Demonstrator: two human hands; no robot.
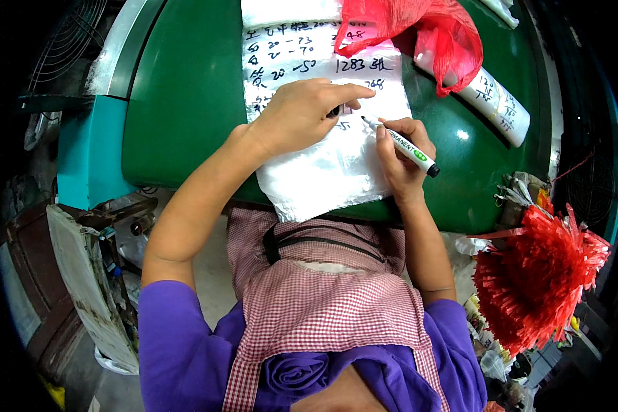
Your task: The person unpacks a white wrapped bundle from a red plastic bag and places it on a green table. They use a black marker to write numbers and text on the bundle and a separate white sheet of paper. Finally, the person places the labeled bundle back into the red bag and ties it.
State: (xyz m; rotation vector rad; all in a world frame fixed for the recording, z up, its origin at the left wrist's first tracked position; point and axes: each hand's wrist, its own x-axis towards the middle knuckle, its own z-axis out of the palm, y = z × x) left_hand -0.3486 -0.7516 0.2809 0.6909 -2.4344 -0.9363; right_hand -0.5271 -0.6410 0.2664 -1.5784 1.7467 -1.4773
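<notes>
A white sheet of thin plastic (336,172) with handwritten black lines lies on the green table and hangs over its near edge. My right hand (406,154) grips a white permanent marker (402,144), its tip close to the writing on the sheet. My left hand (302,113) rests on the sheet with the index finger stretched out to the right along a written line. Its other fingers are curled, and a small black marker cap (334,112) shows between them.
A crumpled red plastic bag (419,24) lies across the sheet's far right corner. Beside it is a white plastic roll (498,103) with writing on the green tabletop (185,89). A bushy red plastic-strip bundle (539,275) stands at the right. A worn board (82,281) leans at the left.
</notes>
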